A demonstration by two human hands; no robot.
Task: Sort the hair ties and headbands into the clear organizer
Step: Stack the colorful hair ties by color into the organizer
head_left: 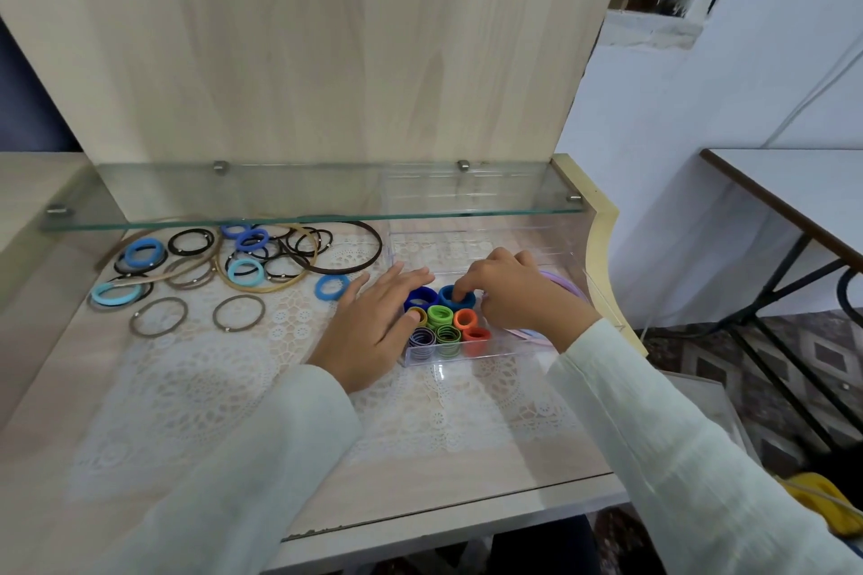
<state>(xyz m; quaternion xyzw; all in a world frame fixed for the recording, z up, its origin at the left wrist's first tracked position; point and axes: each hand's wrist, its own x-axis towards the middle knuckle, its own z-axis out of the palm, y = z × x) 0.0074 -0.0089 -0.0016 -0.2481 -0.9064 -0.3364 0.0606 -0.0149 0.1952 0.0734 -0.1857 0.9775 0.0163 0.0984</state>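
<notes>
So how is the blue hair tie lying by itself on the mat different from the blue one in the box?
The loose blue tie lies flat on the lace mat, untouched; the boxed blue tie sits inside the clear organizer, pinched by the right hand. The loose blue tie is lighter, the boxed blue tie deeper blue. Both are thick, soft-looking rings.

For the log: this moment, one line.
right hand grips blue tie in organizer | left hand flat against organizer | loose ties on table

In the clear organizer (495, 353), the right hand (518, 299) hides most of the lilac headband (566, 284) and part of the blue hair tie (446, 295) it pinches, while the left hand (373, 327) covers the left wall.
</notes>
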